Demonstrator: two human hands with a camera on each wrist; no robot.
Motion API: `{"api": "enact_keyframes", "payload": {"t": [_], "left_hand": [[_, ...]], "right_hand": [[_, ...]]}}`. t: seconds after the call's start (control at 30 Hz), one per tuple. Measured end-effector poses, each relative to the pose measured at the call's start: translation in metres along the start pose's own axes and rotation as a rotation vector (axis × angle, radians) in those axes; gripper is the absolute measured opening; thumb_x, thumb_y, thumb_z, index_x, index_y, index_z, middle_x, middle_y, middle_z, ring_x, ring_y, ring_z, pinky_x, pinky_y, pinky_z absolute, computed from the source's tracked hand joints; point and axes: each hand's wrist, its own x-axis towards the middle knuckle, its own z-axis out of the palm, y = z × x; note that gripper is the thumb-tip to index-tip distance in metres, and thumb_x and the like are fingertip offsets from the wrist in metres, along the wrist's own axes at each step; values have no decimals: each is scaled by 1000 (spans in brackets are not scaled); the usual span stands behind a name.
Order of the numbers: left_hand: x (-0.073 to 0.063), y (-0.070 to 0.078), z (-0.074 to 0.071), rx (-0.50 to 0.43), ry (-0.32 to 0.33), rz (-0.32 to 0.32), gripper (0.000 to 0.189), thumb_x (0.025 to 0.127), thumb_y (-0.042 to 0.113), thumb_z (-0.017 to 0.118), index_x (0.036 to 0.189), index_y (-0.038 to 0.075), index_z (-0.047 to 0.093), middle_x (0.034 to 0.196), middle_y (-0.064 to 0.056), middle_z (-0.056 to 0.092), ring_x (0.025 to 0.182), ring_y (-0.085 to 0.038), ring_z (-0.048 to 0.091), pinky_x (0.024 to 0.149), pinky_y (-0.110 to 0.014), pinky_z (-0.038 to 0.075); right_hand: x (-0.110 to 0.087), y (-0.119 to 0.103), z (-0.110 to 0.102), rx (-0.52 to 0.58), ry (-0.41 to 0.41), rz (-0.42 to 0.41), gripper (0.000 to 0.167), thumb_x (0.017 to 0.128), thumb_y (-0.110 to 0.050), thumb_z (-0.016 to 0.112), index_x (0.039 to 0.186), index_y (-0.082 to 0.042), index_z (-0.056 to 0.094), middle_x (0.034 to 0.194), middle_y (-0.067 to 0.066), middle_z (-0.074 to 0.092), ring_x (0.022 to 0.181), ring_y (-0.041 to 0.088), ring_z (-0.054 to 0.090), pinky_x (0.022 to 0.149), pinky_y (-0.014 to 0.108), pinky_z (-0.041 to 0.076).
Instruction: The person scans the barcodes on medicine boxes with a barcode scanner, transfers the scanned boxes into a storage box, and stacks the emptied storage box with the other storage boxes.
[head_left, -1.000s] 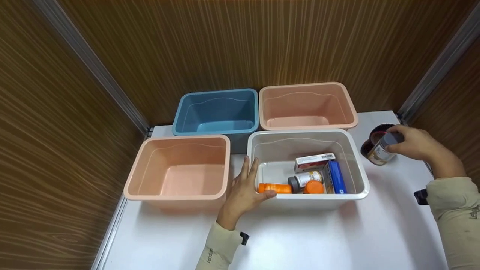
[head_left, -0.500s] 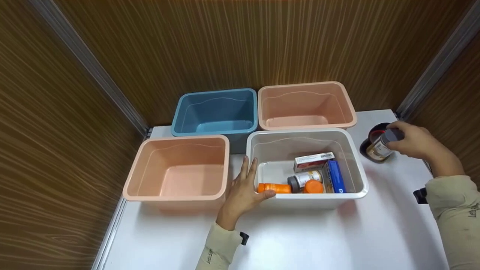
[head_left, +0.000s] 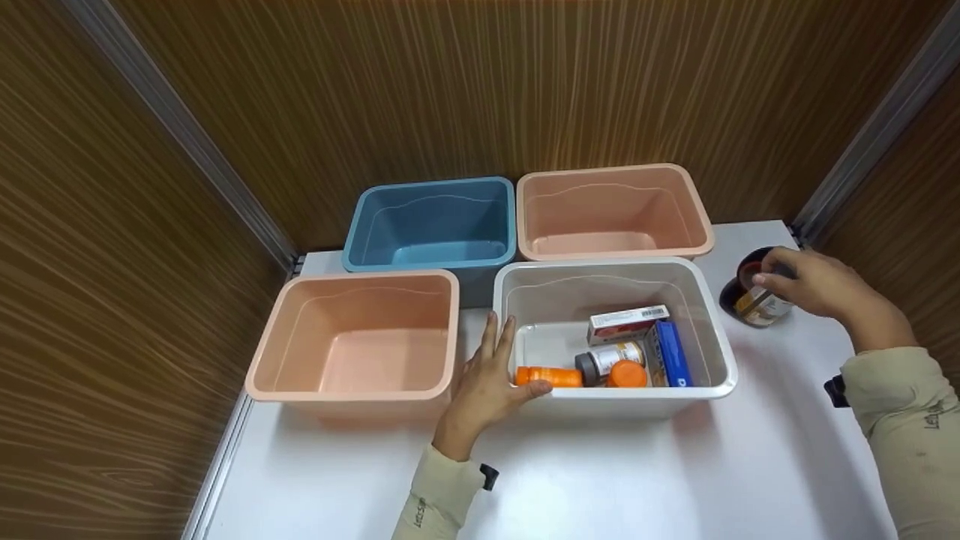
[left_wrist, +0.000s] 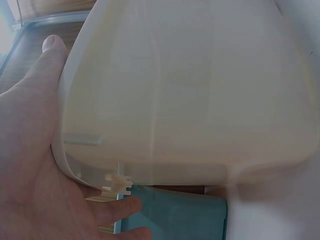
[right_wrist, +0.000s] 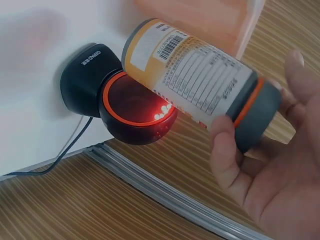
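My right hand (head_left: 821, 289) pinches the grey cap of a pill bottle (right_wrist: 192, 75) with a white and orange label. The bottle is tilted, its barcode and printed table showing in the right wrist view. Its base end overlaps a black desktop barcode scanner (right_wrist: 82, 82), whose round window has an orange ring and glowing red lights. My left hand (head_left: 484, 390) rests at the near left corner of the white bin (head_left: 637, 406), fingers extended along its side and thumb at the rim. Inside lie an orange bottle (head_left: 551, 376), another grey-capped bottle (head_left: 619, 355), an orange cap (head_left: 628, 373) and two boxes.
A peach bin (head_left: 352, 395) stands left of the white one. Behind them are a blue bin (head_left: 431, 268) and a second peach bin (head_left: 619, 254). Wood-grain panels (head_left: 450, 90) enclose the back and sides. A cable (right_wrist: 55, 157) trails from the scanner.
My right hand has shifted slightly left, its fingers moving on the cap. The bottle has turned, so its label faces differently. My left hand and the bins have stayed put.
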Motion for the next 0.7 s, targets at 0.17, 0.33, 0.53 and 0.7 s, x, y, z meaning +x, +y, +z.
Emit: {"api": "enact_keyframes", "payload": {"t": [0.17, 0.33, 0.53, 0.7], "left_hand": [[-1, -1, 0, 18, 4, 6, 118, 77, 81, 61, 165, 23, 8, 169, -10, -2, 140, -42, 39, 110, -58, 34], [-1, -2, -1, 13, 6, 11, 117, 78, 80, 62, 165, 22, 8, 169, -8, -3, 142, -41, 37, 110, -59, 33], [-1, -1, -1, 14, 13, 13, 118, 76, 83, 59, 165, 22, 9, 169, -10, -2, 140, -42, 39, 109, -59, 35], [-1, -2, 0, 3, 4, 6, 118, 76, 84, 59, 165, 24, 8, 169, -11, -1, 141, -42, 37, 109, -59, 34]], "right_hand": [[2, 1, 2, -13, 5, 27, 53, 103, -39, 55, 132, 5, 47, 120, 39, 51, 105, 54, 50, 81, 68, 47], [6, 2, 3, -5, 5, 43, 60, 99, -26, 59, 137, 15, 38, 122, 44, 48, 109, 57, 50, 86, 69, 46], [11, -3, 2, 3, -21, 39, 65, 96, -20, 63, 140, 17, 33, 124, 47, 44, 111, 60, 48, 88, 68, 46], [15, -7, 4, -12, -16, -28, 53, 93, -12, 66, 135, 12, 45, 120, 43, 51, 110, 59, 51, 86, 68, 46]]}}
